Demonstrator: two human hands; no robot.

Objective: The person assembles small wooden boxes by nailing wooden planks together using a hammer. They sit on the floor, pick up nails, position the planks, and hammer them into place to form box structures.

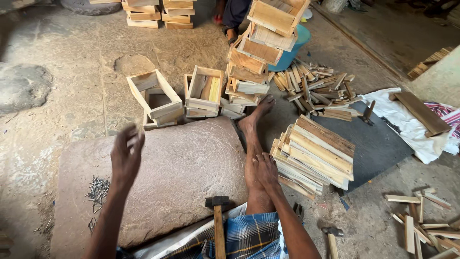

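Observation:
My left hand point(126, 156) is raised above a large flat stone slab point(182, 168), fingers apart and a little blurred, holding nothing I can see. My right hand point(266, 171) rests on my outstretched leg, fingers spread, beside a stack of cut wooden slats point(316, 153). A hammer point(218, 216) lies with its head on the slab's near edge, between my arms. A heap of nails point(98, 189) sits on the slab's left side, below my left hand.
Open wooden boxes point(155, 96) stand beyond the slab, with a leaning tower of boxes point(258, 48) in front of a blue tub point(294, 48). Loose short sticks point(316, 88) lie to the right. Another hammer point(331, 237) lies by my right elbow. A person's feet point(230, 19) show at the top.

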